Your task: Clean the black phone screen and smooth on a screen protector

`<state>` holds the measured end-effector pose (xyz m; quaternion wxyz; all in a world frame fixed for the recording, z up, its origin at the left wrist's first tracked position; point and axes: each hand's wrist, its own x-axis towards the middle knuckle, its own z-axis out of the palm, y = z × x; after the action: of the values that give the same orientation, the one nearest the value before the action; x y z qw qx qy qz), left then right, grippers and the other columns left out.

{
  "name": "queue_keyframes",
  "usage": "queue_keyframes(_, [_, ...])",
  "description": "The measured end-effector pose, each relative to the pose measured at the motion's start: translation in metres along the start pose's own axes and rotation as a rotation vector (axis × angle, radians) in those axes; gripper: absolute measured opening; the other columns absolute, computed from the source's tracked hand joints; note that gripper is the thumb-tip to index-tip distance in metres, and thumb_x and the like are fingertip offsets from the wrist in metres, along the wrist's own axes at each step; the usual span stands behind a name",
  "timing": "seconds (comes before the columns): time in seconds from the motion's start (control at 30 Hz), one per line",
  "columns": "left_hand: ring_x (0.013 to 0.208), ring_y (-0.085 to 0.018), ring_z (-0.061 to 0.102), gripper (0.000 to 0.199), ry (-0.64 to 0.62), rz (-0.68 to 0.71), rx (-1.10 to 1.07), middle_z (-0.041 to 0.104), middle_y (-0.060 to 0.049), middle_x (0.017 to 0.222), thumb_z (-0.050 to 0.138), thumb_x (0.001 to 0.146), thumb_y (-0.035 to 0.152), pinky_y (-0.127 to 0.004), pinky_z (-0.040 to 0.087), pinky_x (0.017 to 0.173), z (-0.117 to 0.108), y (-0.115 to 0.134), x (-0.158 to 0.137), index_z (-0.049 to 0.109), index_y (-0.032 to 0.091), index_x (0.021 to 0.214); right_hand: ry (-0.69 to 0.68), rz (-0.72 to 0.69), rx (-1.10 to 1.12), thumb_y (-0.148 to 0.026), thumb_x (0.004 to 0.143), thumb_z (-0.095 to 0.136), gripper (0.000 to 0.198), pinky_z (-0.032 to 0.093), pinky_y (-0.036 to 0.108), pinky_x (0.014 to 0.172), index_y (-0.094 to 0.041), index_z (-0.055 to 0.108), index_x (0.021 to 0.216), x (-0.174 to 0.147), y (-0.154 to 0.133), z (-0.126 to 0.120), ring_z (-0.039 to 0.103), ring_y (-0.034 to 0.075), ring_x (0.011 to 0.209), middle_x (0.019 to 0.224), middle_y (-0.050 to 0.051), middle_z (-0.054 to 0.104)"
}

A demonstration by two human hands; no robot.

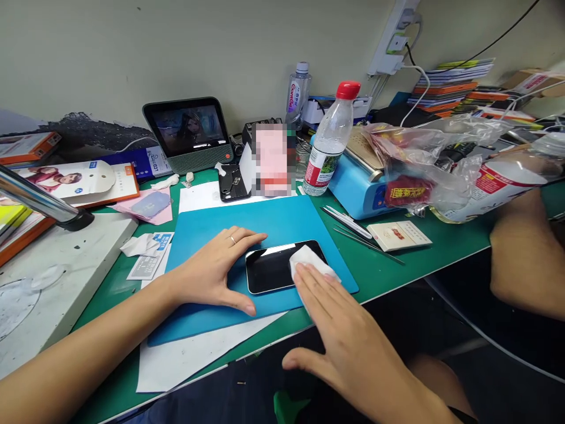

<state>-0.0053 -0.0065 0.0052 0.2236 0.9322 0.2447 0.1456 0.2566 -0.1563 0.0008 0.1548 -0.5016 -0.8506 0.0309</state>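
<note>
A smartphone (pixel 270 270) with a dark glossy screen and light frame lies face up on the blue mat (pixel 220 218). My right hand (pixel 339 324) has its fingers together on a folded white wipe (pixel 312 259), pressing it flat against the right end of the screen. The thumb of that hand sticks out to the side. To the left of the phone, my left hand (pixel 212 265) rests on the mat, thumb and fingers spread around the phone's left end. No clear contact with the phone shows there, and nothing is in that hand.
Tweezers (pixel 366 242) and a cigarette pack (pixel 399 234) lie right of the mat. A red-capped bottle (pixel 329 141), a blue scale (pixel 353 182) and a smart display (pixel 189 132) stand behind. Another person's arm (pixel 525 259) is at the right. A white machine base (pixel 88 247) stands left.
</note>
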Motion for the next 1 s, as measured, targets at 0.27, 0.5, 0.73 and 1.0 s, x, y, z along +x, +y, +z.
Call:
queue_keyframes(0.27, [0.124,-0.037,0.052,0.11,0.008,-0.004,-0.035,0.053,-0.016,0.142,0.06,0.074,0.091,-0.053,0.043,0.107,-0.001,-0.001,0.001,0.036,0.024,0.157,-0.048,0.131,0.002,-0.072,0.094,0.051,0.101,0.036,0.058,0.123,0.0,0.03,0.161,0.024,0.025,0.0,0.027,0.037,0.156,0.167,0.025,0.029])
queue_keyframes(0.5, [0.126,-0.037,0.05,0.107,0.035,0.006,-0.082,0.051,-0.017,0.144,0.035,0.083,0.095,-0.055,0.04,0.11,-0.001,-0.003,-0.001,0.034,0.021,0.159,-0.078,0.064,0.176,-0.086,0.082,0.054,0.119,0.029,0.055,0.127,0.008,0.039,0.153,0.077,-0.026,0.014,0.032,0.04,0.154,0.161,0.032,0.037])
queue_keyframes(0.73, [0.121,-0.036,0.052,0.105,0.041,0.015,-0.086,0.054,-0.018,0.142,0.023,0.085,0.095,-0.053,0.042,0.106,-0.001,-0.004,-0.001,0.039,0.019,0.156,0.018,-0.102,0.194,-0.083,0.085,0.052,0.113,0.022,0.047,0.131,0.005,0.039,0.155,0.069,-0.061,0.037,0.022,0.036,0.158,0.164,0.029,0.037])
queue_keyframes(1.0, [0.119,-0.035,0.053,0.095,-0.009,0.06,0.012,0.056,-0.017,0.139,0.049,0.085,0.089,-0.05,0.043,0.103,-0.002,-0.002,0.002,0.045,0.019,0.15,-0.018,-0.08,-0.016,-0.074,0.094,0.049,0.098,0.04,0.046,0.123,0.002,0.04,0.155,0.018,-0.039,0.021,0.035,0.035,0.153,0.164,0.025,0.035])
